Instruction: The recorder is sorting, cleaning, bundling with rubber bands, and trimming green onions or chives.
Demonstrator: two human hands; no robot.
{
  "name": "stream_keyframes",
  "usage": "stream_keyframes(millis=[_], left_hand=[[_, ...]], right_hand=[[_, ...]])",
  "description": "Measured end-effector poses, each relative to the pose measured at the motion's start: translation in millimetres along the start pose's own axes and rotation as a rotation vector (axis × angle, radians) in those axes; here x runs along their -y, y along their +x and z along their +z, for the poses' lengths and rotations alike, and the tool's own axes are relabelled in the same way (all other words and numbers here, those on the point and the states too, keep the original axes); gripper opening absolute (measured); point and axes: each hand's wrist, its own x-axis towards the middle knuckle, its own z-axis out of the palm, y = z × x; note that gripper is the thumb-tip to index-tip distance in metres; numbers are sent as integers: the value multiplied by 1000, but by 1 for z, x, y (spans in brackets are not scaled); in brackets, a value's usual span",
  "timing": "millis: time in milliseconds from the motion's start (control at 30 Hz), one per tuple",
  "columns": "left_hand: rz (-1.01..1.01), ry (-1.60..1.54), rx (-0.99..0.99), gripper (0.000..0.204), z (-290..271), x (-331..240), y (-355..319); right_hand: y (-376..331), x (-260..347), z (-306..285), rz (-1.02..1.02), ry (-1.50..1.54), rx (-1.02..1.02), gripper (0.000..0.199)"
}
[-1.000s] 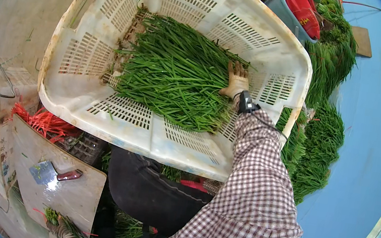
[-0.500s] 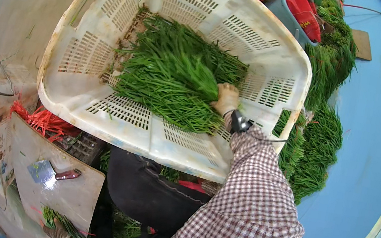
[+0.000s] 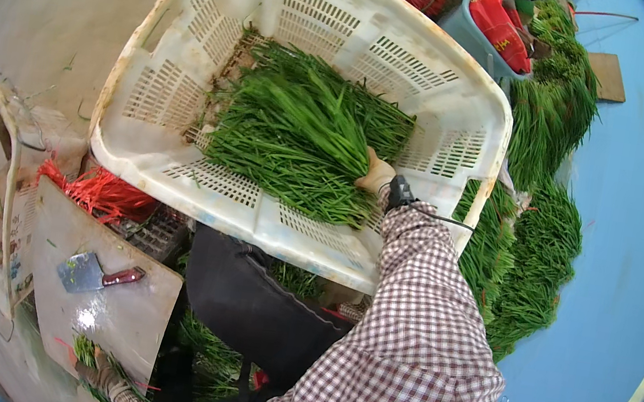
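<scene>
My right hand (image 3: 377, 173), in a pale glove, reaches into a large white plastic crate (image 3: 281, 255). Its fingers are wrapped round a bunch of long green garlic chives (image 3: 325, 122), which lies over more of the same leaves (image 3: 260, 171) on the crate's bottom. Low on the left, my gloved left hand (image 3: 100, 373) is closed round a small bunch of green chives (image 3: 85, 350) beside a board (image 3: 118, 312). A cleaver (image 3: 90, 275) with a dark red handle lies on that board.
Red ties (image 3: 102, 193) lie in a heap behind the board. Big piles of green leaves (image 3: 538, 258) line the right of the crate. Beyond it stands a pale blue tub (image 3: 480, 33) holding a red bag (image 3: 500, 24). A wire-framed stand (image 3: 6, 195) is at the left.
The view has shifted slightly, so the crate and board sit differently in it. My right hand keeps its grip on the chives, whose leaves have swung slightly. My left hand still holds its bunch.
</scene>
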Motion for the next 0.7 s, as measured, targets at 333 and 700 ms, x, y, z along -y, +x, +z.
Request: stream_keyframes(millis=[333,700], left_hand=[[229,-961,250,53,-42,-186,-20],[-700,-663,1362,64,125,-474,-208]], right_hand=[[-44,36,-128,-144,274,424,69],[-86,15,-125,109,1033,585,25]])
